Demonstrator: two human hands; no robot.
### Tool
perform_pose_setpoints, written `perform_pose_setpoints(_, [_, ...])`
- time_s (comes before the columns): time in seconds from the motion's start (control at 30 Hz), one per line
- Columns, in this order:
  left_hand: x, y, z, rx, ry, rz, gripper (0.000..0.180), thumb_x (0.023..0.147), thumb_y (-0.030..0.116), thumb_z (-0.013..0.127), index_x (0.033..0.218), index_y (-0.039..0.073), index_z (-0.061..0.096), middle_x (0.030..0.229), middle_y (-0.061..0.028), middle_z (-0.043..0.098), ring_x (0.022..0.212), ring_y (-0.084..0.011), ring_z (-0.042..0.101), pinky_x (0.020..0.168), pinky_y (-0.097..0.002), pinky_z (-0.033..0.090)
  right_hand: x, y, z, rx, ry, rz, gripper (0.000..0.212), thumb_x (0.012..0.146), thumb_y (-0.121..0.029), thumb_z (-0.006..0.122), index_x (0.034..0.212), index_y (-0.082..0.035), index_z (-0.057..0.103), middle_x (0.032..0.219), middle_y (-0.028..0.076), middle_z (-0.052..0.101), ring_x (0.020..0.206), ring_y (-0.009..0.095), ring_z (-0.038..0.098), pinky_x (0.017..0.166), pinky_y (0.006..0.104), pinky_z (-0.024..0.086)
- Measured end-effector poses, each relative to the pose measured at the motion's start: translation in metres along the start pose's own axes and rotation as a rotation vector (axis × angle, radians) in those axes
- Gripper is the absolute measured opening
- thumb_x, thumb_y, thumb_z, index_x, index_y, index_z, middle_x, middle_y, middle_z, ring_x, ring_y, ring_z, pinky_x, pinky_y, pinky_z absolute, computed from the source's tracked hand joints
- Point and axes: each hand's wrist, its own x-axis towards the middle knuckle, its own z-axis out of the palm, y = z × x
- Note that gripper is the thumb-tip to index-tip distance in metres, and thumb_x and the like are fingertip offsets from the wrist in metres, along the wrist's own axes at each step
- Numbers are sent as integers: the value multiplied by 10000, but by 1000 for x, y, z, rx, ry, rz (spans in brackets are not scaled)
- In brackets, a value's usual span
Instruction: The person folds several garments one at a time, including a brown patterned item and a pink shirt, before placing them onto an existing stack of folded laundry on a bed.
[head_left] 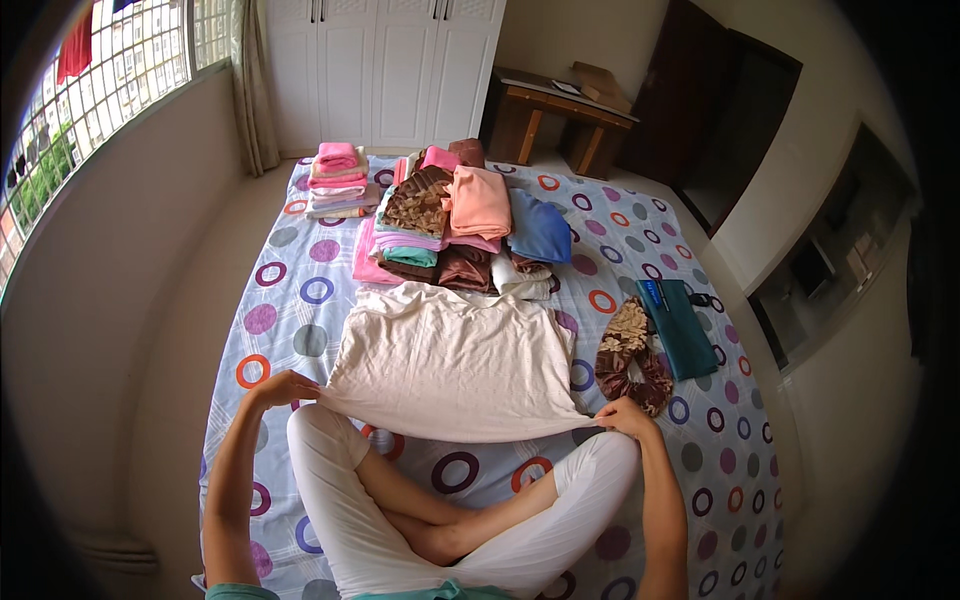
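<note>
A cream short-sleeved shirt (455,355) lies spread out on the bed before my crossed legs, its neckline at the far side. My left hand (287,388) pinches the near left corner of its hem. At the near right corner, my right hand (625,415) grips the hem between closed fingers. Between the two hands the hem sags slightly toward me, just above my shins. Beyond the neckline stands a big heap of folded clothes, with a brown patterned cloth (418,200), a peach folded cloth (480,202) and a blue folded cloth (540,228) on it.
A smaller stack of pink and white folded clothes (338,180) sits at the far left. To the right lie a brown floral neck pillow (632,360) and a dark green pouch (683,330). The bedsheet (300,262) has coloured circles. White wardrobe doors (385,75) and a wooden desk (560,115) stand behind.
</note>
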Motion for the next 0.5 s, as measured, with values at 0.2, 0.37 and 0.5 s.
perform_pose_setpoints(0.2, [3, 1, -18, -336, 191, 0, 249, 766, 181, 563, 931, -5, 574, 829, -79, 595, 727, -144, 573, 637, -268, 476, 6, 8, -4, 282, 57, 17, 96, 708, -39, 582, 772, 28, 606, 618, 45, 573, 504, 74, 489, 455, 194, 393])
perform_pose_setpoints(0.37, [-3, 21, -24, -563, 245, 66, 209, 801, 146, 504, 924, -11, 565, 831, -87, 589, 732, -153, 577, 669, -259, 455, -10, 6, 1, 424, 170, -12, 159, 716, -45, 575, 849, 41, 582, 708, 71, 597, 602, 97, 544, 556, 205, 436])
perform_pose_setpoints(0.5, [-2, 20, -23, -737, 182, 162, 225, 802, 150, 506, 929, -31, 552, 862, -110, 584, 805, -188, 578, 774, -285, 452, -25, 1, 9, 424, 244, -53, 155, 711, -49, 559, 829, 46, 589, 696, 64, 596, 605, 91, 545, 562, 199, 435])
